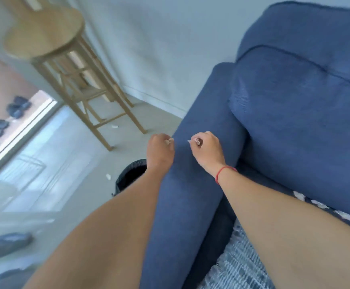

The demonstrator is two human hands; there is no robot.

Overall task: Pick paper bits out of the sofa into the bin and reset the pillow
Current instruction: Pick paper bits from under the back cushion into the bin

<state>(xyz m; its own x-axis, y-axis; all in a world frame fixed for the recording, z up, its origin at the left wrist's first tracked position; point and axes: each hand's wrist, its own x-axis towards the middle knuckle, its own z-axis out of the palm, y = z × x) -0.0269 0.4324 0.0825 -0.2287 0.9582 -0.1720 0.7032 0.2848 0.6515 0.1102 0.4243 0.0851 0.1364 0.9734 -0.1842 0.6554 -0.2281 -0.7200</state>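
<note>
pinching paper bits (pixel 171 140) in both hands (pixel 159 152) (pixel 206 152) over the sofa arm (pixel 190 184)

Blue sofa (pixel 295 113) armrest: white paper bits (pixel 197 141) pinched above it; black bin (pixel 128 176) beside armrest; patterned pillow (pixel 242 265) on seat.

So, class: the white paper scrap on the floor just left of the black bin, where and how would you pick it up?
Pinch the paper scrap across its narrow middle with thumb and forefinger, coming straight down from above. It lies flat and small on the bare floor, apart from the bin, so nothing blocks a top approach.
</note>
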